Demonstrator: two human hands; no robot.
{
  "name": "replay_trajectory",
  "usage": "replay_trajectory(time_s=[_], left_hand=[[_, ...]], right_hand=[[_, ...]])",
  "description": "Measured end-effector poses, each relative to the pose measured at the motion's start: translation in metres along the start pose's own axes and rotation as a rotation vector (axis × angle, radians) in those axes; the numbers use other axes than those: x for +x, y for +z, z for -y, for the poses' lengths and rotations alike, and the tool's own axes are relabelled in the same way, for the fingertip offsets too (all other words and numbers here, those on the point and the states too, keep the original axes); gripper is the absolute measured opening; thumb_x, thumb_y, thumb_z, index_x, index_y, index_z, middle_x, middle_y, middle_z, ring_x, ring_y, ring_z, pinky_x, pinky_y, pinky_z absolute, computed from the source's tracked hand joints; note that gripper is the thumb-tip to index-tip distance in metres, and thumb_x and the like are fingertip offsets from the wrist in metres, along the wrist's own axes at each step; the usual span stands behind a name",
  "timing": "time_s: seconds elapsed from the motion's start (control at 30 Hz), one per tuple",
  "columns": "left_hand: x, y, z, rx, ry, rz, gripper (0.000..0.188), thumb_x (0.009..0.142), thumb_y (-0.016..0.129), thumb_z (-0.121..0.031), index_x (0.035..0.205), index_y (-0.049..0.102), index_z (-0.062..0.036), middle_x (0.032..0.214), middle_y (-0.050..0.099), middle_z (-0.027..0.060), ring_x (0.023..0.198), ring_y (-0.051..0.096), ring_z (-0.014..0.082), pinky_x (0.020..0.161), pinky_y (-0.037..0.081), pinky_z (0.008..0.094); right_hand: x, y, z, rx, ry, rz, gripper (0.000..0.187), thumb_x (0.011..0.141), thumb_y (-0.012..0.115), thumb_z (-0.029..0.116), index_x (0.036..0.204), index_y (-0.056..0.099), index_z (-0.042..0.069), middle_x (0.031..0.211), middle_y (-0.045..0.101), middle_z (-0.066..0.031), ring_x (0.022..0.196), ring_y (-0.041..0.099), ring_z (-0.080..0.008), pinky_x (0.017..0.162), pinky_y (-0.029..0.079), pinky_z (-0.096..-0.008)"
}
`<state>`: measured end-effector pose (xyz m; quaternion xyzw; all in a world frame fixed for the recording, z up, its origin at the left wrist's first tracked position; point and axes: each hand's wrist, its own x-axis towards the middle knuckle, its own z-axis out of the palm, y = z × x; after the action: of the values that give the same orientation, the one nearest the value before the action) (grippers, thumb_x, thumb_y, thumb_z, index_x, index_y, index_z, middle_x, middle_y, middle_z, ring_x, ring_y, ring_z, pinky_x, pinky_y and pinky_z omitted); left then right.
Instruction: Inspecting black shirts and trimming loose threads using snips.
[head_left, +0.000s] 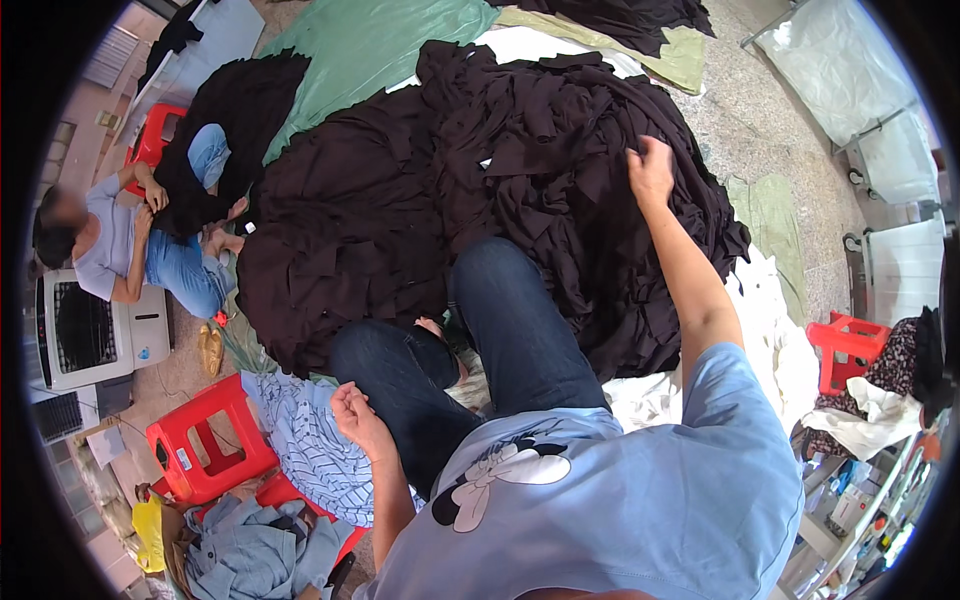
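A wide heap of dark brown-black cloth (540, 170) spreads over the floor in front of my knees. Over its right part, my right hand (652, 175) reaches out with bent fingers, thumb and fingertips apart, at the surface of the cloth. No piece shows lifted in it. My left hand (360, 418) is curled closed beside my left thigh, above a blue-and-white striped garment (312, 440); whatever its fingers hold, if anything, is hidden. A small white tag (486, 162) shows among the dark folds.
At left, another person (130, 225) sits handling dark cloth. Red stools (212, 440) stand near my left side, one under a grey-blue garment (250, 545). Another red stool (845, 345) is at right, beside white cloth (765, 330). Wheeled carts (900, 270) line the right edge.
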<state>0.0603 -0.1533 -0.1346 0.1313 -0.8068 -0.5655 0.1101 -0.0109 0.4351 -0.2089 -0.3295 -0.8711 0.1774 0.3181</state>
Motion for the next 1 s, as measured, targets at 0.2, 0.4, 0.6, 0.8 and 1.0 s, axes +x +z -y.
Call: replay_trajectory(time_s=[0.2,0.4,0.6,0.8,1.0], left_hand=[[-0.003,0.007,-0.013,0.137,-0.023,0.030,0.008,0.094,0.054,-0.006,0.098,0.060,-0.0012,0.075,0.051,-0.0032,0.067,0.045,0.0042,0.061,0.037,0.0187],[-0.007,0.015,-0.021,0.147,-0.015,-0.015,0.009,0.093,0.055,-0.008,0.097,0.061,-0.0022,0.074,0.050,-0.0037,0.065,0.043,0.0035,0.059,0.035,0.0189],[-0.007,0.014,-0.010,0.121,0.010,-0.008,0.006,0.094,0.056,-0.006,0.097,0.060,-0.0021,0.075,0.051,-0.0045,0.064,0.040,0.0025,0.057,0.033,0.0189],[0.000,0.024,-0.017,0.021,0.009,0.122,0.010,0.094,0.056,-0.005,0.103,0.058,-0.0012,0.086,0.056,-0.0002,0.077,0.052,0.0055,0.067,0.043,0.0200],[0.005,0.163,-0.085,-0.382,-0.225,0.786,0.025,0.092,0.060,-0.008,0.116,0.057,-0.0043,0.105,0.062,0.0070,0.094,0.062,0.0153,0.080,0.052,0.0278]], right_hand=[[0.032,0.064,0.104,-0.049,-0.017,0.093,0.055,0.078,0.075,0.031,0.123,0.051,0.008,0.122,0.047,-0.0163,0.112,0.053,-0.0342,0.088,0.050,-0.0421],[0.047,0.091,0.155,-0.478,-0.351,0.507,0.056,0.082,0.071,0.036,0.124,0.049,0.005,0.115,0.055,-0.0170,0.103,0.063,-0.0325,0.083,0.055,-0.0364],[0.037,0.108,0.096,-0.266,-0.279,0.396,0.015,0.079,0.057,0.016,0.080,0.065,0.005,0.087,0.069,-0.0220,0.080,0.068,-0.0377,0.074,0.055,-0.0467],[-0.039,-0.030,0.099,0.481,0.109,0.543,0.024,0.081,0.056,0.012,0.099,0.062,-0.002,0.083,0.067,-0.0201,0.084,0.067,-0.0316,0.076,0.049,-0.0363],[-0.122,-0.110,0.061,0.926,0.532,0.480,0.012,0.088,0.051,-0.001,0.091,0.063,0.002,0.068,0.052,0.0037,0.058,0.045,-0.0030,0.051,0.033,-0.0183]])
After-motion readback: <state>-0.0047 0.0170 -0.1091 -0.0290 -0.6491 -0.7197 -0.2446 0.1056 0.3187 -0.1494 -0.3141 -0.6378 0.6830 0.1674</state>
